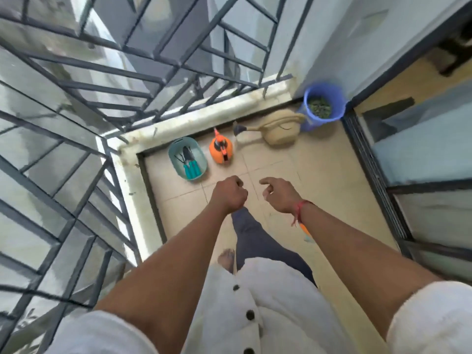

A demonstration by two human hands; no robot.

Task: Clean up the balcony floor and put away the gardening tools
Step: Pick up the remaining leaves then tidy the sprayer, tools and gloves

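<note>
A teal basket point(176, 166) stands in the far left corner of the tiled balcony floor point(319, 175), holding small hand tools point(189, 163) with teal handles. To its right sit an orange spray bottle point(220, 150) and a beige watering can point(277, 130). A blue bucket point(313, 122) with green plant scraps stands in the far right corner. My left hand point(231, 194) is a closed fist above the floor, holding nothing. My right hand point(279, 194) hangs beside it, fingers loosely curled with the forefinger out, empty. An orange and teal object point(306, 233) peeks out under my right forearm.
A dark metal railing point(107, 103) on a white stone ledge point(132, 190) bounds the balcony at the left and far side. A sliding glass door point(421, 154) with a dark frame runs along the right. My bare foot point(226, 259) and dark trouser leg are on the tiles below.
</note>
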